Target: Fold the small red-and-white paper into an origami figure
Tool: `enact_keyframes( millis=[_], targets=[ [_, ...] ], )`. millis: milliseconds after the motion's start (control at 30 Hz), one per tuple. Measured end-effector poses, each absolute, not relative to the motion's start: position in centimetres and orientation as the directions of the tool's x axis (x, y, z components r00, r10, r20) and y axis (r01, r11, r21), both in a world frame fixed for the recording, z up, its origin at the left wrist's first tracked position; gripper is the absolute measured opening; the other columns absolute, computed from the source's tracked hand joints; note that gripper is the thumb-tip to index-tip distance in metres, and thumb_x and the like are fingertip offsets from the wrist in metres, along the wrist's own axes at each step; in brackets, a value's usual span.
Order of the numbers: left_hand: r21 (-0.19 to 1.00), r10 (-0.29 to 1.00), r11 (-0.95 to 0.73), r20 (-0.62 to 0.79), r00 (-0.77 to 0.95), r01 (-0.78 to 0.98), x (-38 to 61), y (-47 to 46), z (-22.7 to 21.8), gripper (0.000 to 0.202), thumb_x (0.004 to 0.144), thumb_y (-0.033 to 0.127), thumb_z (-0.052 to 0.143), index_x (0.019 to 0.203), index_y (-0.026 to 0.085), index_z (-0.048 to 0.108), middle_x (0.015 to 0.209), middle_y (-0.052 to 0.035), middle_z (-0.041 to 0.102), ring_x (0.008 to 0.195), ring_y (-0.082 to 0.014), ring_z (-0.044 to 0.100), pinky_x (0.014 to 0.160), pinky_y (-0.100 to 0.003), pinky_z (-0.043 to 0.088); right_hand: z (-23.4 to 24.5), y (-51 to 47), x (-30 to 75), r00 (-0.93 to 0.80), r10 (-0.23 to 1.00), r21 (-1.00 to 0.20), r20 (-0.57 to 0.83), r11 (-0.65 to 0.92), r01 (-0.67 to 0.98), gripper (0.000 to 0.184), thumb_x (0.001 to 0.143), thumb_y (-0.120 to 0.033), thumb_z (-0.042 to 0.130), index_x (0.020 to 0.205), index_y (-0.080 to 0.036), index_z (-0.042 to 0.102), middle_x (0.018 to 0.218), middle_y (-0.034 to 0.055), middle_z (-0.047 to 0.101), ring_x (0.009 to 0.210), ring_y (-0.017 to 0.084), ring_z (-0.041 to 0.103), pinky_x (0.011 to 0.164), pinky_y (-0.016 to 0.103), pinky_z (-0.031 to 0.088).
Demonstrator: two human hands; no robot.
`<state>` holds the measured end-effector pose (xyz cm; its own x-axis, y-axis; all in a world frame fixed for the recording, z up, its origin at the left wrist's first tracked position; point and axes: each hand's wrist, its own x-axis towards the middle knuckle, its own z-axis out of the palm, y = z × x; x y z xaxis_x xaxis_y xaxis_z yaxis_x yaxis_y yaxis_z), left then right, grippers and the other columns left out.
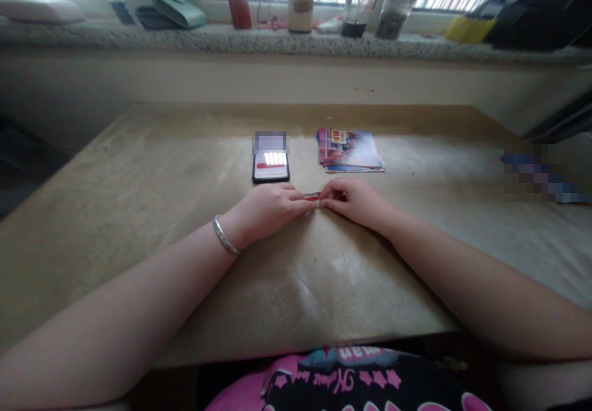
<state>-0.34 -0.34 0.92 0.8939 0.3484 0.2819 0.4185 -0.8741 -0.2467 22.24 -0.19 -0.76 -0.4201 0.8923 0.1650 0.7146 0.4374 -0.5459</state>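
A narrow strip [311,196], red and pale and looking like folded printed paper, lies low over the table between my hands. My left hand [272,209], with a silver bangle [225,235] at the wrist, has its fingers together on the strip's left part and covers much of it. At the right end, the thumb and index finger of my right hand [354,200] pinch the strip. Just beyond my left hand lies a phone [271,174] with its screen lit. Past my right hand is a small stack of colourful printed leaflets [356,148].
The table [185,146] has a yellowish-brown cover. A blurred blue strip-like item [546,178] lies at its right side. On the granite windowsill [194,40] stand a red bottle [239,9], a pale bottle [300,1], jars, a green case [178,9] and a dark bag [546,10].
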Motion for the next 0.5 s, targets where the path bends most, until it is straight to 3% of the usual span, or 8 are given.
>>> enact_keyframes(
  millis=[233, 500],
  targets=[
    [-0.278, 0.395, -0.838, 0.283, 0.874, 0.469, 0.1, -0.6, 0.6, 0.025, 0.094, 0.023, 0.048, 0.115, 0.022, 0.062, 0.088, -0.0027, 0.065, 0.077, -0.0143, 0.056, 0.061, -0.023, 0.042, 0.3, -1.3, 22.4, -0.562, 0.771, -0.181, 0.299, 0.624, 0.76, 0.016, 0.086, -0.03, 0.055, 0.086, -0.023, 0.07, 0.087, 0.0025, 0.07, 0.075, 0.016, 0.06, 0.064, 0.028, 0.037],
    [-0.281, 0.39, -0.833, 0.314, 0.866, 0.477, 0.3, -0.5, 0.3, 0.022, 0.094, 0.025, 0.049, 0.109, 0.023, 0.064, 0.084, -0.0017, 0.063, 0.074, -0.0134, 0.054, 0.058, -0.023, 0.04, 0.5, -1.6, 22.4, -0.607, 0.75, -0.071, 0.265, 0.642, 0.763, 0.024, 0.091, -0.031, 0.048, 0.089, -0.022, 0.071, 0.09, 0.0032, 0.069, 0.078, 0.017, 0.061, 0.064, 0.028, 0.035]
  ],
)
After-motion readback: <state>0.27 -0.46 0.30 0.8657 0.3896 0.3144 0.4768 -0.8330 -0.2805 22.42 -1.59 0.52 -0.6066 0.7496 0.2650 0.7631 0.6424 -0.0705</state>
